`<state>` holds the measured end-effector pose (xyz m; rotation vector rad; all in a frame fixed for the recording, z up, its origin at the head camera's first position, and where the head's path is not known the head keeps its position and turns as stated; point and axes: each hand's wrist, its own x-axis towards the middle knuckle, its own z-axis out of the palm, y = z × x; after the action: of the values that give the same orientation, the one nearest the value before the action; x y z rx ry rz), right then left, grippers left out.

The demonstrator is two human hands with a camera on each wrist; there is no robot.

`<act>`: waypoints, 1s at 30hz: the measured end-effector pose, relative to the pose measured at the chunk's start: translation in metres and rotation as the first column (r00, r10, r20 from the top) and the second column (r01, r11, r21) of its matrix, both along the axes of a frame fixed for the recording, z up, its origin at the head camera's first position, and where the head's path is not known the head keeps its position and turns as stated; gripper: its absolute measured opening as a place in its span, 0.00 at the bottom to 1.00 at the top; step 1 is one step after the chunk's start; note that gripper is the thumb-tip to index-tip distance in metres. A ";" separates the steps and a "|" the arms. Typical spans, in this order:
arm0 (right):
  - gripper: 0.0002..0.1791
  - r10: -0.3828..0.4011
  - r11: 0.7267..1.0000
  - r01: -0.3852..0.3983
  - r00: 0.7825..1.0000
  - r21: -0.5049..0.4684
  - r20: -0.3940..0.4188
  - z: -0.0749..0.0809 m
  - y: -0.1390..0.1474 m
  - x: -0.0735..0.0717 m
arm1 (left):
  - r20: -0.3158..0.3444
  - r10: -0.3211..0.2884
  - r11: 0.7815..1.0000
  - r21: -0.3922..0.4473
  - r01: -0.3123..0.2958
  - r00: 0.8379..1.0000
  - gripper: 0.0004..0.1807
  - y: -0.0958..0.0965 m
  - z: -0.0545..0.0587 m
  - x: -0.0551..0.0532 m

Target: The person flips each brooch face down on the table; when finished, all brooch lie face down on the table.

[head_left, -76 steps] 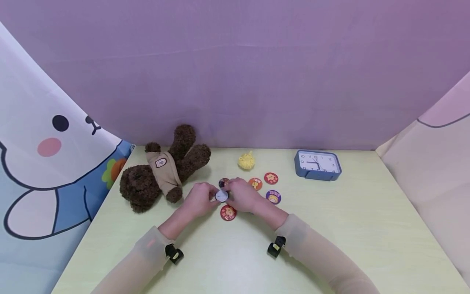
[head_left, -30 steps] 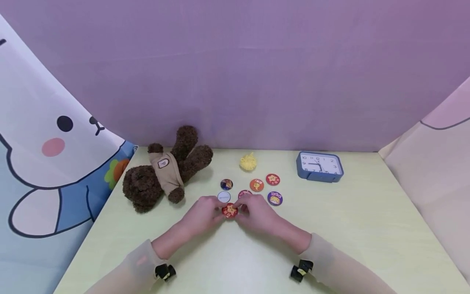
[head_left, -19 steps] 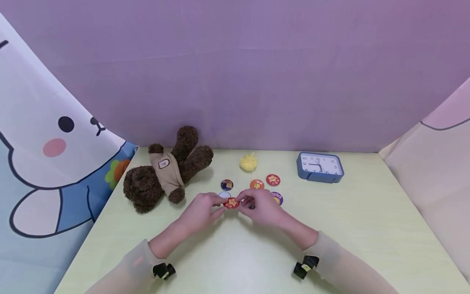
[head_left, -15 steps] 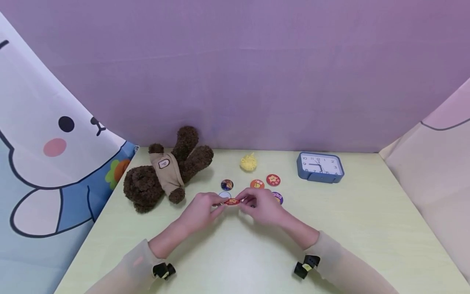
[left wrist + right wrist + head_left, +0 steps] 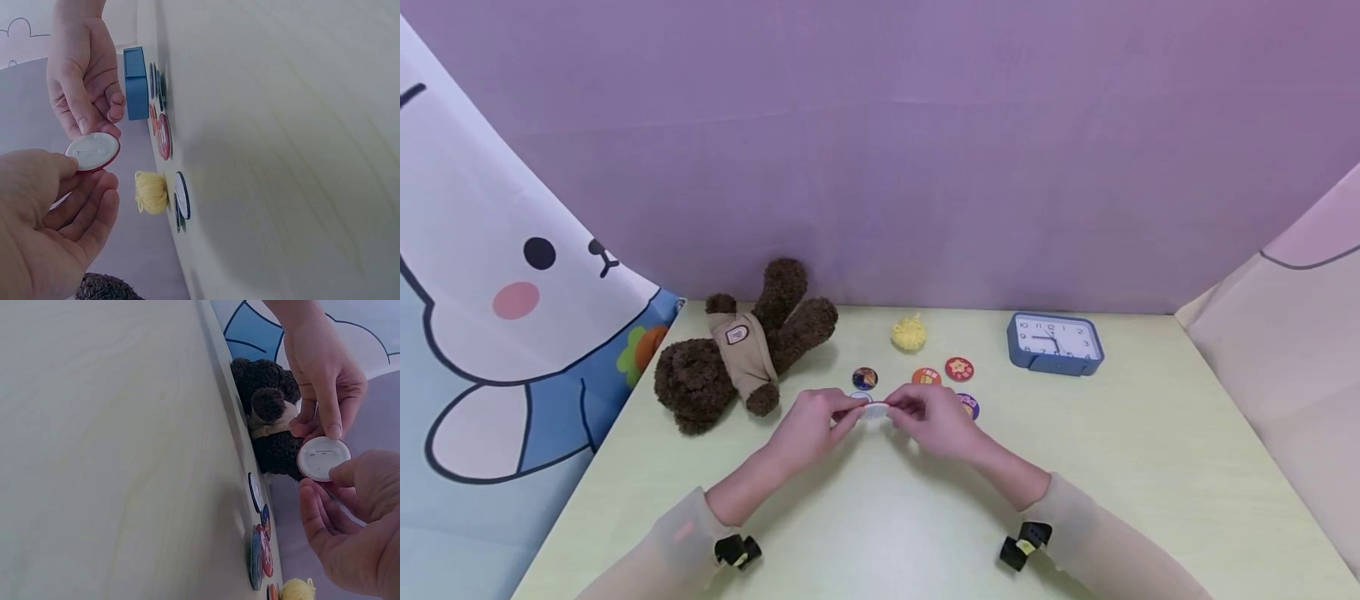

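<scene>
Between both hands, above the table, a red-edged pin badge (image 5: 876, 410) is tilted so its white back faces me. Its back and the pin across it show clearly on the badge (image 5: 94, 152) in the left wrist view. My left hand (image 5: 812, 423) pinches its left edge between thumb and fingers. On the opposite edge my right hand (image 5: 936, 419) pinches it the same way. Behind the hands lie a dark picture badge (image 5: 865, 378), an orange badge (image 5: 927, 377), a red star badge (image 5: 959, 369) and a purple badge (image 5: 969, 406). A white badge (image 5: 254, 492) is partly hidden in the head view.
A brown teddy bear (image 5: 743, 346) in a beige shirt lies at the table's back left. A small yellow yarn ball (image 5: 908, 333) sits at the back middle, and a blue clock (image 5: 1055, 343) stands at the back right. A purple curtain (image 5: 880, 167) hangs behind the pale table (image 5: 880, 533).
Both hands moved from the white badge to the red star badge nearest me, lifted it off the table and turned it from its printed front to its white back.
</scene>
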<state>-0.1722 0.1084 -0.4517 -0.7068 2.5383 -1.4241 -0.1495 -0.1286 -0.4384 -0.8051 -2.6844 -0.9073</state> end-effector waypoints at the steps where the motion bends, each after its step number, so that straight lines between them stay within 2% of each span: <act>1: 0.06 0.003 1.000 -0.003 1.000 -0.002 -0.005 0.000 0.000 0.000 | 0.003 0.001 1.000 0.005 -0.001 1.000 0.11 0.000 -0.001 0.000; 11: 0.06 -0.006 1.000 0.006 1.000 -0.010 -0.028 0.000 -0.001 0.000 | 0.034 0.037 0.996 0.082 -0.039 0.999 0.15 0.001 0.000 -0.003; 13: 0.06 -0.012 1.000 0.012 1.000 -0.018 -0.021 0.000 -0.002 0.000 | 0.045 0.029 0.996 0.088 -0.033 0.999 0.16 0.001 0.000 -0.003; 17: 0.08 -0.018 1.000 0.018 1.000 -0.021 -0.016 0.001 -0.001 0.000 | 0.071 -0.023 0.994 0.108 0.015 0.997 0.21 0.001 0.000 -0.001; 21: 0.11 -0.007 1.000 0.007 1.000 -0.021 -0.012 0.001 -0.001 0.000 | 0.091 -0.049 0.994 0.097 0.040 0.995 0.26 0.000 0.001 0.000; 30: 0.15 0.020 1.000 -0.020 1.000 0.020 -0.013 -0.002 0.000 0.001 | 0.132 -0.026 0.999 0.045 0.020 0.991 0.25 0.001 -0.008 -0.002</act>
<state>-0.1713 0.1087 -0.4541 -0.7389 2.5443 -1.3912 -0.1517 -0.1278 -0.4462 -0.7942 -2.7625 -1.0568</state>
